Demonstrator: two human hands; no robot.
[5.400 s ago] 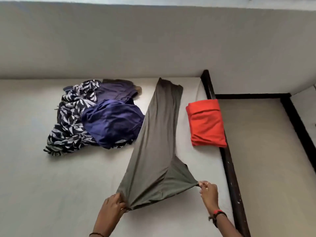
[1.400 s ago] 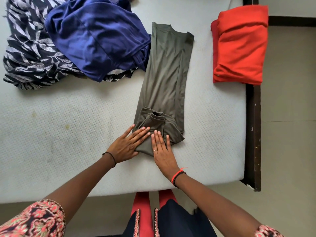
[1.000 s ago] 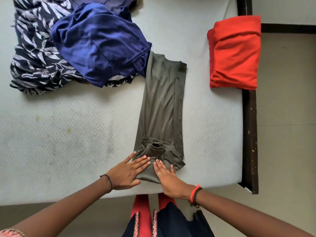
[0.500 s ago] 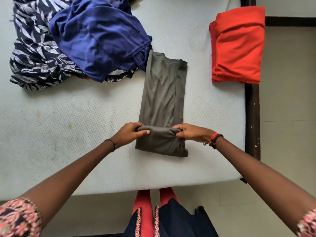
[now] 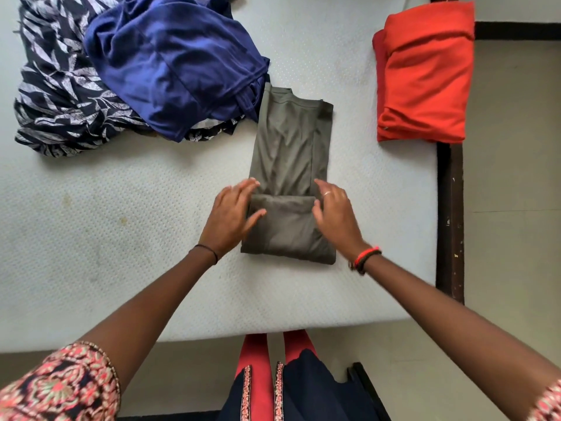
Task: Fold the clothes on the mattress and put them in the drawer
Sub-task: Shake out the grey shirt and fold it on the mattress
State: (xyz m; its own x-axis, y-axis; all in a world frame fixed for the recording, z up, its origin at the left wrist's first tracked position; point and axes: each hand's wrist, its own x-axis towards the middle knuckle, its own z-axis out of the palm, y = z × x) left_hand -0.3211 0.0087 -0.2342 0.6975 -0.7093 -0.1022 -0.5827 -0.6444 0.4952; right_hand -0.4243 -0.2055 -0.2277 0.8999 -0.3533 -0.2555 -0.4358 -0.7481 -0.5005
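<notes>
Left hand [image 5: 232,220] and right hand [image 5: 334,217] are releasing, fingers loose, the olive garment [image 5: 288,174] between them; its folding is advancing

Head view, steeply downward, near mattress [image 5: 91,238]

Left hand [image 5: 229,215] and right hand [image 5: 335,214] released the olive garment [image 5: 289,144].

half-folded garment [image 5: 288,153] on mattress [image 5: 91,238], right of middle, its near end doubled over itself | left hand [image 5: 230,217] at fold's left side, right hand [image 5: 334,217] at its right | loose heap [image 5: 151,62] at far left, touching garment's far-left corner | folded bundle [image 5: 422,77] at far-right corner, overhanging right edge onto bed frame [image 5: 449,208]
</notes>
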